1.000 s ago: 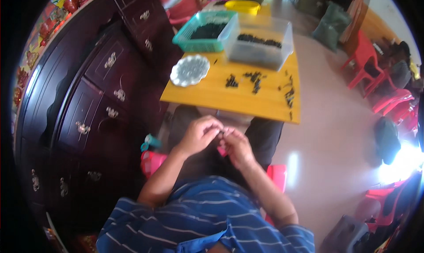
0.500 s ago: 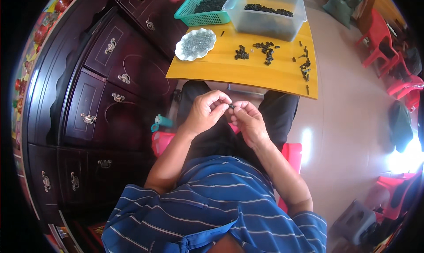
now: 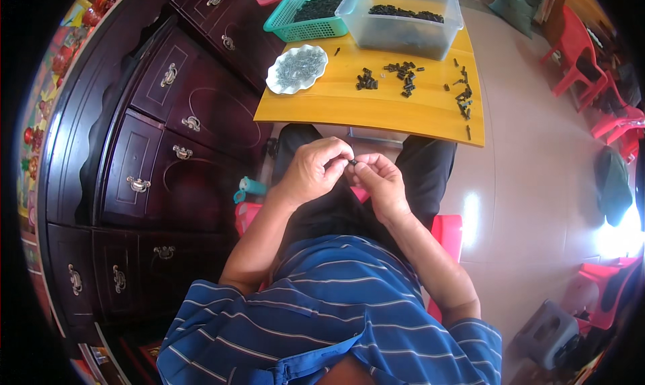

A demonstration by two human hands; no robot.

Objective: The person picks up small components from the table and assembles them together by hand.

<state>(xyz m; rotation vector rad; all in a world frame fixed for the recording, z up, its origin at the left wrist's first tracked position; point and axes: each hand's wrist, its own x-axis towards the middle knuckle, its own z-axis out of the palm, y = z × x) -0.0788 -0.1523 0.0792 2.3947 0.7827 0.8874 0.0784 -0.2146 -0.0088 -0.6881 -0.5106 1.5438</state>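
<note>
Over my lap, just off the table's front edge, my left hand (image 3: 314, 170) and my right hand (image 3: 380, 183) meet fingertip to fingertip. Pinched between them is a small black part (image 3: 353, 162), too small to name more closely. Both thumbs press against their forefingers around it. On the yellow table (image 3: 316, 109) beyond lie loose black parts: a cluster (image 3: 367, 80) in the middle, another group (image 3: 408, 82) beside it, and thinner pieces (image 3: 463, 103) along the right edge. A white scalloped plate (image 3: 274, 80) at the left holds many small, shiny, clear or silvery bits.
At the table's back stand a green basket (image 3: 295, 31) and a clear plastic bin (image 3: 403, 41), both holding black parts. Dark wooden drawers (image 3: 201, 96) rise at my left. Red chairs (image 3: 574, 56) and a grey stool (image 3: 547, 334) stand on the right. A turquoise bottle (image 3: 250, 186) is by my left knee.
The view has shifted slightly. Both hands stay nearly in place, still holding the small black part, with only slight finger movement.
</note>
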